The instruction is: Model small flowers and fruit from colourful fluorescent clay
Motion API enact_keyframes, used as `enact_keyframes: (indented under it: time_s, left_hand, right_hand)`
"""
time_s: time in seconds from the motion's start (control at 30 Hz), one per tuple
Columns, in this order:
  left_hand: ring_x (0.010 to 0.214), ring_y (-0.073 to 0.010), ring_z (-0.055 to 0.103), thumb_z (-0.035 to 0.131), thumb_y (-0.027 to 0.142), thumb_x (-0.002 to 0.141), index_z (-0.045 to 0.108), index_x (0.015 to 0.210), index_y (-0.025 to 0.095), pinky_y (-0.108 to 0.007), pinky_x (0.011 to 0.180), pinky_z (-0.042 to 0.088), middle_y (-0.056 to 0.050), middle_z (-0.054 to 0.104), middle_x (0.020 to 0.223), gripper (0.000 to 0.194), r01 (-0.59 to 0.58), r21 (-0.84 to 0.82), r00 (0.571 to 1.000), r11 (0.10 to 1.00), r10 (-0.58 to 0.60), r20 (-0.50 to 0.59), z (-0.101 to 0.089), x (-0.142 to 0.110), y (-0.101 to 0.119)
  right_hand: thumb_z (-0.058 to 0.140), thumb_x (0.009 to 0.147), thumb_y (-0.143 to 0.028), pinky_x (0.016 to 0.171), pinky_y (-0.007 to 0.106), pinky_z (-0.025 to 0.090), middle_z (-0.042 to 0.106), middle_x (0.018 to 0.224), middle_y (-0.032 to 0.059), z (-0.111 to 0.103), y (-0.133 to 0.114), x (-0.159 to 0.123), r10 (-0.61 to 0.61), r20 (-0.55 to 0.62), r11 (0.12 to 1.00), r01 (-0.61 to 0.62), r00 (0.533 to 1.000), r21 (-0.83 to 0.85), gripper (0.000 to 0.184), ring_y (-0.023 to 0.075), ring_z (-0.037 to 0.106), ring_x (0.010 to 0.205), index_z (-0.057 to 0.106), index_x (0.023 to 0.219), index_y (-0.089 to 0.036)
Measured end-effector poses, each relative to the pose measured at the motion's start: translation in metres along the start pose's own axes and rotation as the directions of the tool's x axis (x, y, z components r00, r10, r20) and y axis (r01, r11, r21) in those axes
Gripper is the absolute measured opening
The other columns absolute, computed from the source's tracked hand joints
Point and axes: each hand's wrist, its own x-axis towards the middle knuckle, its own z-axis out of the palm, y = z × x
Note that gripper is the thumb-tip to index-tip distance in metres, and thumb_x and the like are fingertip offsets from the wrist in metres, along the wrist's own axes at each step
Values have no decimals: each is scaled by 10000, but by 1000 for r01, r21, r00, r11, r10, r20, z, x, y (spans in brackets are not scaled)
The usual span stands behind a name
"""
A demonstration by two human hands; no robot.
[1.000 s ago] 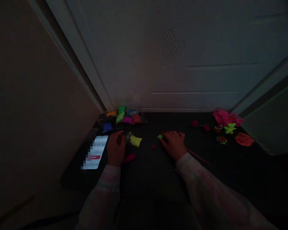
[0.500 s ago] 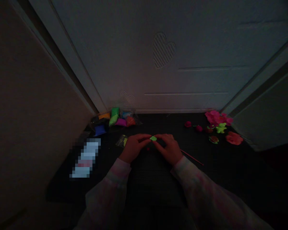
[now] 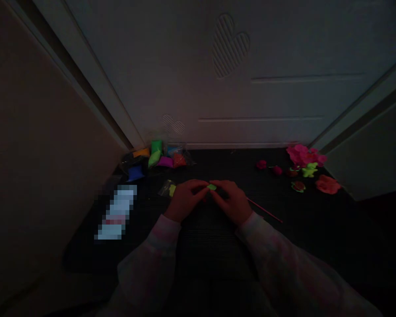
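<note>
A small flat piece of light green modelling clay (image 3: pixel 211 187) is pinched between the fingertips of both hands, above the dark table. My left hand (image 3: pixel 186 200) grips its left edge with thumb and fingers. From the other side, my right hand (image 3: pixel 231 201) holds the right edge the same way. Beneath the hands lies a tiny red bit (image 3: pixel 204 200), partly hidden. Beside my left hand is a clear packet with yellow-green clay (image 3: pixel 172 190). A thin pink stick (image 3: pixel 265 209) lies to the right of my right hand.
Several coloured clay packets (image 3: pixel 155 158) sit at the back left of the dark table (image 3: pixel 204 246). A blurred bright rectangle (image 3: pixel 117 213) is at left. At the back right are pink clay petals (image 3: pixel 303 156), a yellow-green figure (image 3: pixel 309 170) and an orange-red piece (image 3: pixel 328 184). A white door (image 3: pixel 185 66) stands behind.
The view has tilted slightly, so the table's things sit higher in the picture. Both hands keep their pinch on the green clay, with the fingertips a little closer together.
</note>
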Motion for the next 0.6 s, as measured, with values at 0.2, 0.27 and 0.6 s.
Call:
enact_keyframes:
  time_s: [0.2, 0.27, 0.6]
  left_hand:
    - [682, -123, 556, 568, 209, 685, 633, 803, 170, -234, 620, 403, -11, 623, 742, 140, -12, -14, 999, 1000, 12, -33, 1, -2, 2]
    - [658, -115, 543, 583, 196, 662, 633, 760, 172, -228, 611, 396, 1, 604, 701, 113, -2, -59, 998, 998, -2, -61, 3, -3, 3]
    - [657, -116, 534, 532, 280, 702, 587, 768, 155, -234, 618, 399, 3, 589, 696, 151, 130, -265, 929, 955, -211, -303, -3, 2, -7]
  right_hand:
    - [486, 778, -231, 741, 311, 399, 638, 914, 45, 0, 0, 0, -43, 12, 999, 43, 999, -18, 221, 160, 559, 841, 548, 985, -182]
    - [486, 776, -227, 732, 311, 393, 639, 891, 45, 0, -2, 0, -49, 8, 999, 49, 999, -23, 198, 161, 559, 826, 555, 955, -177]
    - [478, 764, -227, 728, 285, 391, 639, 821, 44, -7, -8, -1, -71, -50, 997, 70, 996, -24, 170, 145, 553, 787, 554, 901, -160]
